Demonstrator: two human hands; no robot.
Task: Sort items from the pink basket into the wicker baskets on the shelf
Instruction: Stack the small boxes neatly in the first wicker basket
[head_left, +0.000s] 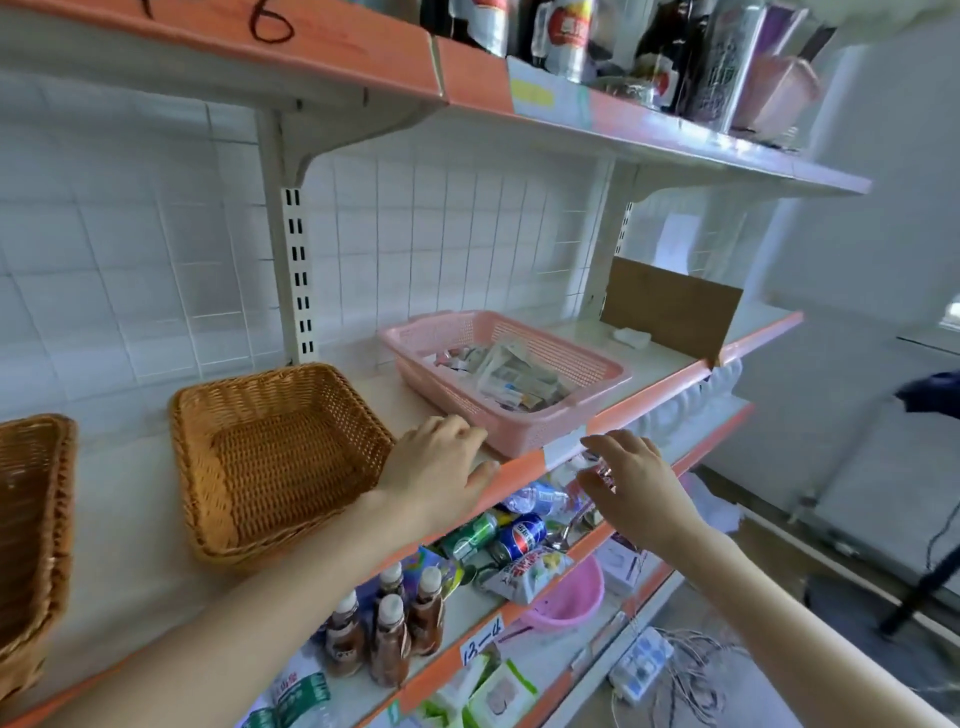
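Left hand (441, 462) rests relaxed and empty on the orange shelf edge (519, 466); right hand (631, 478) hovers half curled, perhaps pinching something small. Just beyond both sits the pink perforated plastic basket (519, 431); left of the left hand stands the square woven wicker basket (291, 467). Best to lift one packet at a time.

views: one, head-worn
position: standing before the shelf (130, 483), above its middle board
facing: forward and down, angled right
range: near the front edge
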